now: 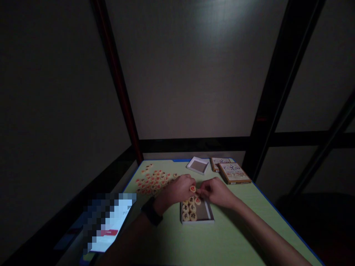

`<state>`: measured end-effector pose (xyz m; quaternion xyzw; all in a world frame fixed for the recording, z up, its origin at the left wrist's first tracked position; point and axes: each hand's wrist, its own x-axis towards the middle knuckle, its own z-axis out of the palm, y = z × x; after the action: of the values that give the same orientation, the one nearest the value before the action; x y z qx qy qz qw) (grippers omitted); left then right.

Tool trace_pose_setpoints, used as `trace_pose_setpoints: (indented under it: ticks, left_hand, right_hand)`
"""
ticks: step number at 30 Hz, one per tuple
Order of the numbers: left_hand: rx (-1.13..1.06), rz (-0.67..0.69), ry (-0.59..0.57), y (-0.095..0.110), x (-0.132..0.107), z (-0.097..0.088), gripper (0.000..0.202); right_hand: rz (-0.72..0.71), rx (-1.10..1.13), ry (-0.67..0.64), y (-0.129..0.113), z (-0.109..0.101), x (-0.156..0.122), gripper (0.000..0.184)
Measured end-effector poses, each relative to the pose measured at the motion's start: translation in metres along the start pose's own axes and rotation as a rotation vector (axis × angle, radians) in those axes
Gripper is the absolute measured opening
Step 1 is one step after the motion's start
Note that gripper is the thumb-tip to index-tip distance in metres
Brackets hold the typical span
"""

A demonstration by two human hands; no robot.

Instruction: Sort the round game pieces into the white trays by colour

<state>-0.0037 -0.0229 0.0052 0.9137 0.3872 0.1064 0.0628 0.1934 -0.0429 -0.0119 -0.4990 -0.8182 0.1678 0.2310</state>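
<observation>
A shallow open box (pixel 198 222) lies on the table, with several round Chinese chess pieces (pixel 193 217) in rows along its left side. Over the box's far left part is my left hand (pixel 180 189), its fingers closed at a chess piece with a red character (pixel 192 188). My right hand (pixel 216 191) meets it from the other side, thumb and fingers pinched together close to that piece. Whatever sits in the right fingertips is too small to make out. The right part of the box shows bare brown bottom.
Many loose chess pieces (pixel 156 179) spread over the left of the green table (pixel 222 240). A white box lid or tray (pixel 198 165) lies at the back. Two printed boxes (pixel 234 172) overlap at the back right. A bright, partly pixelated screen (pixel 115 225) stands at the left edge.
</observation>
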Motion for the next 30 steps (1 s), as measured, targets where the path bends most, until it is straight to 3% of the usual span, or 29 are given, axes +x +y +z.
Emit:
trace_pose_setpoints:
  ticks: [5,9,12,15,19,27,30]
  left_hand:
    - [-0.021,-0.029,0.003,0.015,0.003,0.006,0.014]
    - [-0.037,-0.005,-0.042,0.02,0.005,0.01,0.017]
    - [-0.038,0.002,-0.065,0.011,0.005,0.012,0.03]
    - [-0.049,-0.019,-0.001,-0.007,0.001,0.013,0.042]
    - [-0.075,-0.054,0.113,-0.023,-0.009,0.014,0.027]
    - [-0.198,-0.217,0.184,-0.012,-0.023,0.015,0.016]
    - [-0.21,-0.232,0.216,-0.014,-0.026,0.02,0.017]
  right_hand:
    - [0.019,0.357,-0.165,0.013,-0.004,0.005,0.049]
    - [0.082,0.523,-0.308,0.019,-0.001,0.006,0.046]
    - [0.149,0.546,-0.351,0.017,0.0,0.005,0.041]
    - [0.159,0.48,-0.339,0.012,0.001,0.003,0.032]
    - [0.189,0.312,-0.309,0.003,0.004,0.0,0.026]
    - [0.182,-0.045,-0.258,-0.004,0.004,-0.002,0.029]
    - [0.152,-0.156,-0.257,-0.008,0.003,-0.005,0.02]
